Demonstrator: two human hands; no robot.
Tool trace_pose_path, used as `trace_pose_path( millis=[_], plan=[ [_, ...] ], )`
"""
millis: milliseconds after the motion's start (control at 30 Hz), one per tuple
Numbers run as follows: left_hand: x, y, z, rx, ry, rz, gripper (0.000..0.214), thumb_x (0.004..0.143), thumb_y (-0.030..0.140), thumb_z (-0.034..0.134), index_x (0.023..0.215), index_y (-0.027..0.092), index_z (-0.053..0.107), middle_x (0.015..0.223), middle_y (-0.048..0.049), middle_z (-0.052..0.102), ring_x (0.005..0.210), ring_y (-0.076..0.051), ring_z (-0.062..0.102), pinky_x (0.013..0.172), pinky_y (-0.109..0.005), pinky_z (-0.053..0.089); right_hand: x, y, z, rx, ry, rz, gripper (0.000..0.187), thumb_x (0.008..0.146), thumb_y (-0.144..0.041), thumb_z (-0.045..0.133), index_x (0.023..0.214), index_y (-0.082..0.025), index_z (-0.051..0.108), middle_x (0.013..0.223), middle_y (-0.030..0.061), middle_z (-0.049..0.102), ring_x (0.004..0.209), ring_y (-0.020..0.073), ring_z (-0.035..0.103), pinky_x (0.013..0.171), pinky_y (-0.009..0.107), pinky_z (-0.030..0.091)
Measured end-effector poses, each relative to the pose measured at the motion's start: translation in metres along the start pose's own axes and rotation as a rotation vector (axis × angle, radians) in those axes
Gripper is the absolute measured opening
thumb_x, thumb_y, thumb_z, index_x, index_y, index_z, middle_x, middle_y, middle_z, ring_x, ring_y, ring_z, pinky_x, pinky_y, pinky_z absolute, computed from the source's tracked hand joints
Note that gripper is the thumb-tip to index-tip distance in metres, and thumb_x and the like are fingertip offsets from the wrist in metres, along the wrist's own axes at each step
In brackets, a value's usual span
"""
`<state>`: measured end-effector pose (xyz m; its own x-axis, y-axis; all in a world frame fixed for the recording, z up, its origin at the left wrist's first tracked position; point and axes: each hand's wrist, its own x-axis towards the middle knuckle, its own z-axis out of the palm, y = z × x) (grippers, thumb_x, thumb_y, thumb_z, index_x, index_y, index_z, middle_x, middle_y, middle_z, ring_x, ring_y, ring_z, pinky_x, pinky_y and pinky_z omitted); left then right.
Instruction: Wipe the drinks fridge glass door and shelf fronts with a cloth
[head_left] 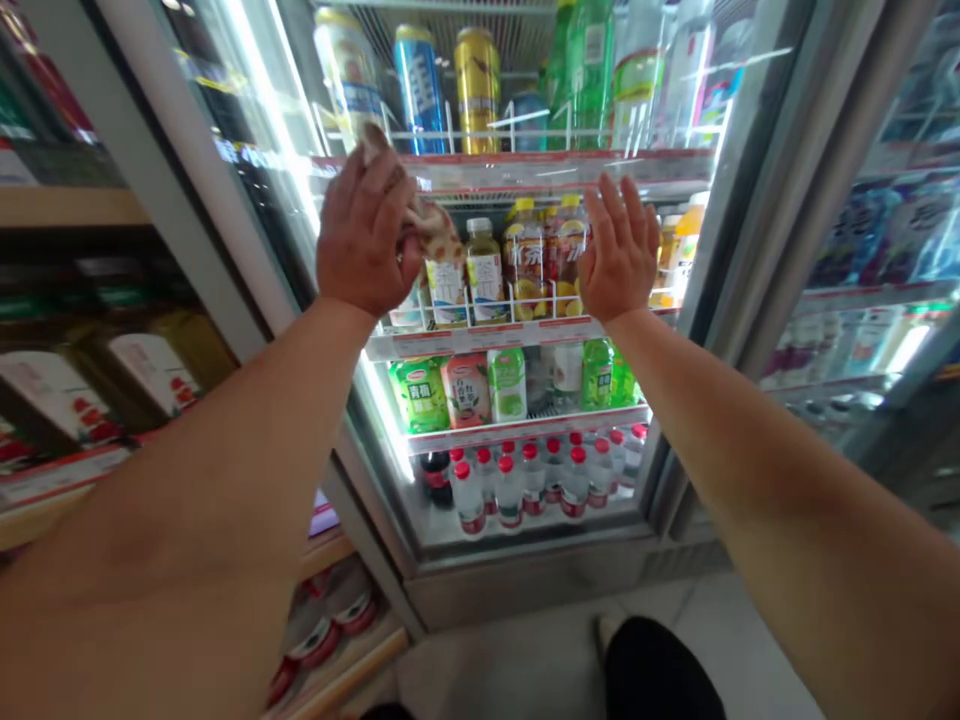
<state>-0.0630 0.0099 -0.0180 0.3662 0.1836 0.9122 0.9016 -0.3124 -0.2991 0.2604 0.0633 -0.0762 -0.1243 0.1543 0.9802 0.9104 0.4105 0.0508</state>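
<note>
My left hand (pixel 365 232) is closed around a crumpled cloth (pixel 435 228), light with brownish spots, at the upper left of the glass door (pixel 495 180) of a drinks fridge. Part of the cloth hangs out to the right of the fingers and covers some bottles behind. On the right side of the same door, my right hand (pixel 621 245) is raised with fingers stretched upward, holding nothing. Its palm faces the glass; whether it presses on it I cannot tell. Behind the glass, between the hands, stand bottles with yellow caps (pixel 525 250).
Cans (pixel 478 90) and green bottles (pixel 590 60) fill the top shelf, cartons (pixel 466 390) a lower one, and red-capped water bottles (pixel 508 490) the bottom. At left is a wooden shelf (pixel 67 207) with large oil-coloured bottles. Another fridge door (pixel 862 250) adjoins at right.
</note>
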Motion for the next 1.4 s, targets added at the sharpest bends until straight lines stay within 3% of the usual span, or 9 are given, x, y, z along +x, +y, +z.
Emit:
trace_pose_path(
  millis=[233, 400, 600, 700, 767, 900, 1067, 1233, 1400],
  plan=[
    [0.001, 0.0, -0.004, 0.0, 0.113, -0.074, 0.081, 0.098, 0.07, 0.016, 0.155, 0.016, 0.036, 0.166, -0.0016, 0.028, 0.156, -0.021, 0.015, 0.131, -0.04, 0.008, -0.001, 0.003, 0.004, -0.021, 0.046, -0.013, 0.062, 0.098, -0.028, 0.027, 0.159, -0.022, 0.033, 0.166, 0.0001, 0.03, 0.157, 0.0207, 0.018, 0.129, 0.052, 0.018],
    [0.002, -0.001, 0.0, 0.02, -0.068, 0.106, 0.07, 0.097, 0.071, 0.02, 0.148, 0.029, 0.041, 0.165, 0.003, 0.028, 0.156, -0.014, 0.008, 0.13, -0.038, 0.01, -0.001, 0.005, 0.008, -0.051, 0.088, -0.037, 0.06, 0.098, -0.028, 0.026, 0.158, -0.022, 0.035, 0.165, -0.0003, 0.033, 0.155, 0.0206, 0.023, 0.127, 0.049, 0.022],
    [-0.002, -0.009, 0.009, 0.122, 0.22, -0.029, 0.073, 0.101, 0.059, 0.021, 0.159, 0.014, 0.026, 0.168, 0.0025, 0.021, 0.155, -0.023, 0.016, 0.131, -0.038, 0.009, -0.001, 0.001, 0.0, -0.063, 0.061, -0.011, 0.058, 0.102, -0.033, 0.021, 0.158, -0.024, 0.035, 0.164, -0.0007, 0.033, 0.155, 0.021, 0.024, 0.128, 0.047, 0.021],
    [0.001, -0.02, 0.019, 0.119, 0.044, 0.189, 0.076, 0.095, 0.064, 0.035, 0.155, 0.016, 0.035, 0.169, 0.0058, 0.017, 0.156, -0.024, 0.01, 0.131, -0.04, 0.005, -0.002, 0.0, -0.001, -0.046, 0.052, -0.003, 0.058, 0.103, -0.035, 0.019, 0.158, -0.025, 0.035, 0.165, 0.0, 0.033, 0.156, 0.0205, 0.022, 0.129, 0.045, 0.019],
    [0.002, -0.027, 0.028, 0.136, 0.02, 0.237, 0.076, 0.093, 0.066, 0.033, 0.152, 0.018, 0.038, 0.167, 0.007, 0.02, 0.155, -0.023, 0.009, 0.131, -0.04, 0.004, -0.002, 0.0, 0.001, -0.055, 0.074, -0.013, 0.058, 0.103, -0.033, 0.019, 0.158, -0.023, 0.036, 0.165, 0.0008, 0.034, 0.156, 0.0215, 0.023, 0.129, 0.045, 0.021],
    [-0.002, -0.033, 0.032, 0.221, 0.302, -0.012, 0.073, 0.098, 0.056, 0.003, 0.156, 0.019, 0.027, 0.165, 0.0055, 0.019, 0.153, -0.021, 0.011, 0.129, -0.041, 0.008, -0.002, 0.001, 0.003, -0.062, 0.103, -0.031, 0.058, 0.103, -0.031, 0.02, 0.157, -0.019, 0.038, 0.164, 0.0024, 0.036, 0.154, 0.0241, 0.026, 0.127, 0.049, 0.024],
    [-0.005, -0.022, 0.02, 0.167, 0.073, 0.21, 0.07, 0.097, 0.062, 0.027, 0.15, 0.021, 0.042, 0.165, 0.0043, 0.025, 0.153, -0.024, 0.015, 0.128, -0.042, 0.013, -0.002, 0.0, 0.0, -0.014, 0.055, -0.009, 0.058, 0.103, -0.033, 0.022, 0.158, -0.021, 0.036, 0.165, 0.0011, 0.032, 0.156, 0.0222, 0.021, 0.129, 0.046, 0.017],
    [-0.004, -0.02, 0.018, 0.25, 0.341, -0.053, 0.069, 0.1, 0.052, 0.013, 0.148, 0.014, 0.042, 0.158, 0.0002, 0.035, 0.148, -0.021, 0.025, 0.127, -0.042, 0.018, -0.001, 0.001, 0.003, -0.053, 0.089, -0.021, 0.059, 0.1, -0.029, 0.025, 0.157, -0.02, 0.037, 0.164, 0.0015, 0.034, 0.155, 0.0233, 0.025, 0.127, 0.049, 0.022],
    [-0.005, -0.01, 0.008, 0.081, -0.032, 0.059, 0.075, 0.092, 0.068, 0.035, 0.15, 0.021, 0.045, 0.164, 0.0091, 0.028, 0.154, -0.025, 0.017, 0.131, -0.038, 0.011, -0.001, -0.001, 0.0, -0.022, 0.053, -0.001, 0.06, 0.1, -0.031, 0.023, 0.158, -0.021, 0.036, 0.165, 0.0002, 0.032, 0.156, 0.0216, 0.021, 0.129, 0.047, 0.018]
  ],
)
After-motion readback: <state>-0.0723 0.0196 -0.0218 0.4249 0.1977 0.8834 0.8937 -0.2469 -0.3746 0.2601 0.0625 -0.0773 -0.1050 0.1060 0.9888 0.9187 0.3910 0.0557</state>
